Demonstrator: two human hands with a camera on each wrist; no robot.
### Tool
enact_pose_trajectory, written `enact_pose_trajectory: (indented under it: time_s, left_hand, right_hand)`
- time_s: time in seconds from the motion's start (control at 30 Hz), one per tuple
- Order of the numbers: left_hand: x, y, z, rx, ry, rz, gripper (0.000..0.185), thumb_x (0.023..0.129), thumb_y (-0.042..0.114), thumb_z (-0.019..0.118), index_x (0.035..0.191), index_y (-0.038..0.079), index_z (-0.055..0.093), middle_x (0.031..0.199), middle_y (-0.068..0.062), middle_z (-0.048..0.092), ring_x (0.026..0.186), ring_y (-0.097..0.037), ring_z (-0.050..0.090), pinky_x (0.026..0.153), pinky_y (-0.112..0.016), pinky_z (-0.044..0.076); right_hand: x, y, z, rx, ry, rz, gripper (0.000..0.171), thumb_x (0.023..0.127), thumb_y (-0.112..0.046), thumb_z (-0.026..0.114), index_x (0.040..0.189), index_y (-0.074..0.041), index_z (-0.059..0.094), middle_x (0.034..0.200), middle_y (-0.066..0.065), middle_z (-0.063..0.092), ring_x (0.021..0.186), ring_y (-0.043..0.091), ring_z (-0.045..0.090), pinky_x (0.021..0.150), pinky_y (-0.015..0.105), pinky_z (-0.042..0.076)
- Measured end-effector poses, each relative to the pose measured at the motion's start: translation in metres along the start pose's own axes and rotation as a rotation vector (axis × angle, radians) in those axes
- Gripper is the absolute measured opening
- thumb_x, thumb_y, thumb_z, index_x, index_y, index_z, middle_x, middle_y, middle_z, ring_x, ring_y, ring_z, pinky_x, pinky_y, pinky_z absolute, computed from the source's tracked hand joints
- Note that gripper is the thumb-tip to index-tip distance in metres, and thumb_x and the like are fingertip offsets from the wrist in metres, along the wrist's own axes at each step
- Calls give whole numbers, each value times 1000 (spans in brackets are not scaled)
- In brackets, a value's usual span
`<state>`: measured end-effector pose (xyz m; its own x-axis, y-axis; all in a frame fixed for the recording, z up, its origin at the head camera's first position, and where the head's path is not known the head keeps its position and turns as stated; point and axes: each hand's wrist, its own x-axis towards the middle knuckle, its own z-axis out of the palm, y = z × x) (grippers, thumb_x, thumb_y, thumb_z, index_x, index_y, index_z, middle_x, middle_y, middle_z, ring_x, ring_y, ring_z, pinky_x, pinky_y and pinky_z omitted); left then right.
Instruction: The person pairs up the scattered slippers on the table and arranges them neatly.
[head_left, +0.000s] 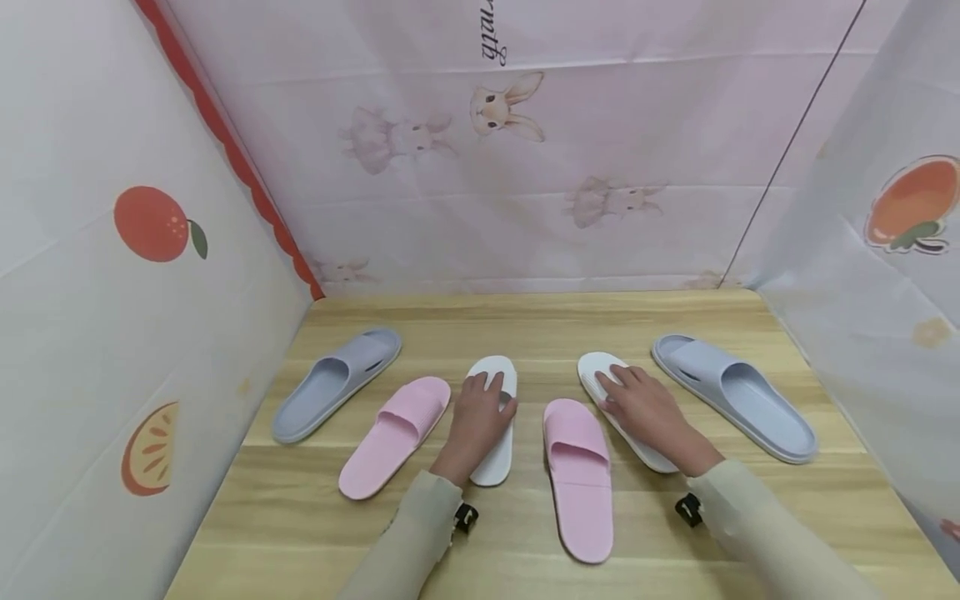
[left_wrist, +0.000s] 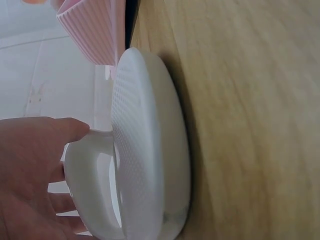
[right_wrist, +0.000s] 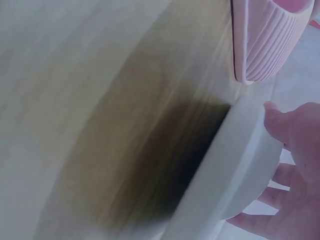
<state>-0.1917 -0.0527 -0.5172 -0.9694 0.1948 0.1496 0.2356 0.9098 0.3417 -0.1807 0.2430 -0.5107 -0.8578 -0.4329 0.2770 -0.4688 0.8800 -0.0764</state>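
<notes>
Far left: a grey-blue, backless, plastic-looking slipper [head_left: 337, 385], angled, toe to the far right. Just beside it, a pale-pink slipper with a ribbed strap [head_left: 385, 450]. Next, a white slipper with a dimpled insole [head_left: 495, 462] on the wood-grain desk [head_left: 517, 558]; I see the left hand [head_left: 480, 421] gripping its strap between thumb and fingers. Centre, reaching nearest: a second pale-pink slipper [head_left: 581, 492]. Right of it, a second white slipper [head_left: 594, 375], slanted; the right hand [head_left: 648, 408] grips across its strap. Dark shadow underneath; I can't tell whether the sole touches. Far right: a second grey-blue slipper [head_left: 731, 392].

Risks, my judgement: the second pink slipper stands between the whites, so a low leftward drag of the right one could knock it. Pinching at the strap's edge, either sole could swing or slip if lifted fast.
</notes>
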Motion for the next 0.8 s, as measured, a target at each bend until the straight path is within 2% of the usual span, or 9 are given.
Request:
enact_pose_trajectory:
  time_s: [0.3,0.47,0.6,0.8]
  left_hand:
    - [-5,0,2,8,21,-4,55,97,37,62,142,5,56,139,-22,55,128,-42,50,102,-54,47]
    - [-8,1,6,8,32,-1,54,96,37,63,141,6,57,137,-22,56,127,-41,51,100,-54,48]
    - [-5,1,6,9,40,1,55,96,38,63,141,7,57,138,-21,56,127,-40,50,99,-53,48]
    - [6,3,3,15,41,5,56,99,39,59,143,7,55,140,-20,54,128,-39,49,95,-53,51]
  right_hand:
    - [3,-5,11,-15,10,6,48,94,-24,72,138,-6,61,135,26,59,117,43,58,89,56,53]
    - [2,-8,12,-10,-33,45,50,94,-25,71,140,-7,60,137,25,58,120,43,56,92,57,51]
    - [6,-9,11,-9,-32,58,50,94,-24,71,140,-7,60,137,26,57,120,43,56,93,58,51]
    - [18,-9,7,-28,4,51,48,94,-24,72,138,-7,61,134,25,59,118,42,57,86,57,53]
